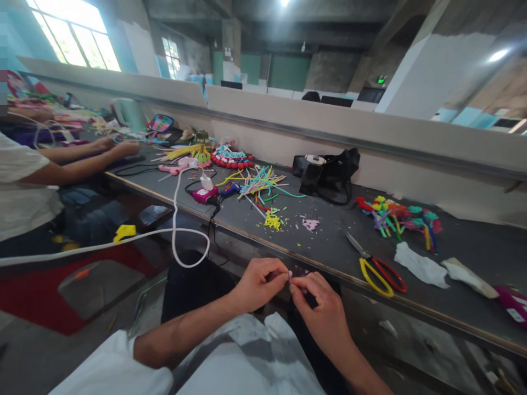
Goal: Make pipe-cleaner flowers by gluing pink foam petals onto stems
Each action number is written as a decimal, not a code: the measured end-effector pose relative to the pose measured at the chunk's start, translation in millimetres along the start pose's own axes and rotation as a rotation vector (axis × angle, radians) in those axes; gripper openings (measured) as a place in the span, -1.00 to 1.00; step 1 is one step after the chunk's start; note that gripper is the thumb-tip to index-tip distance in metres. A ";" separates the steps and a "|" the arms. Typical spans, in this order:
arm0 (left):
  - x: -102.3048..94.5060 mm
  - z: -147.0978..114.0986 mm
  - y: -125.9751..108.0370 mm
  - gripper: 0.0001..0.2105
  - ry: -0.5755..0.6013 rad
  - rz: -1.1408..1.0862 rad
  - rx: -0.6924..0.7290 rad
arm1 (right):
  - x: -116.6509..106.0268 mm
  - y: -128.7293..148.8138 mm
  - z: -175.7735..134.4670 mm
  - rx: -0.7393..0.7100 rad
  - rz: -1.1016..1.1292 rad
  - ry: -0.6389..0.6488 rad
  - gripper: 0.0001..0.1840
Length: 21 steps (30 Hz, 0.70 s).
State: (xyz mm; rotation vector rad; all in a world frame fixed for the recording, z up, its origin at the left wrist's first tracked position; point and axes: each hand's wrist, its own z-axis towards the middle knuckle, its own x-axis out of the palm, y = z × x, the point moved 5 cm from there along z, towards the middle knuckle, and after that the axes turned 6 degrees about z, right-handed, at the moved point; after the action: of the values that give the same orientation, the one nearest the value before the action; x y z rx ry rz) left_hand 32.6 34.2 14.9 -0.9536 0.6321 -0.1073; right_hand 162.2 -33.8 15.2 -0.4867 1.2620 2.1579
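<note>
In the head view, the left hand (262,284) pinches a small pink bit (290,274) between thumb and forefinger, in front of the table (242,215) edge and above the lap. The right hand (320,300) has its thumb and forefinger drawn together just beside the bit; whether they grip it too, I cannot tell.

For work this small, it seems best to keep the left pinch firm but light, let the right fingertips make the fine moves, and hold both wrists low and steady. Working over the table rather than the lap would make a dropped piece easier to find. The pink pile (310,224) and yellow pile (272,221) lie near the edge, so sleeves should keep clear.

The fingertips cover most of the bit, so its shape and ends are hard to make out. The frame cuts off the co-worker (24,181) at left.
</note>
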 end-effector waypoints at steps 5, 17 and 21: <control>3.4 -0.2 2.4 -0.88 0.029 0.156 0.135 | -3.3 4.8 0.6 -0.051 -0.050 0.035 -0.86; 1.1 -1.9 -9.7 -0.86 0.244 0.087 0.301 | -20.2 -1.4 23.8 -0.001 0.086 0.110 -0.85; -0.3 -1.3 -5.5 -0.82 0.239 -0.007 0.161 | -19.2 -5.8 22.8 0.070 0.157 0.079 -0.82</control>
State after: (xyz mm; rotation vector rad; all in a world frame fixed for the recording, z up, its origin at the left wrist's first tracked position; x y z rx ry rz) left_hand 32.7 30.1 18.8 -0.7928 0.8273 -0.2771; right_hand 180.1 -17.5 33.4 -0.4611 1.4571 2.2328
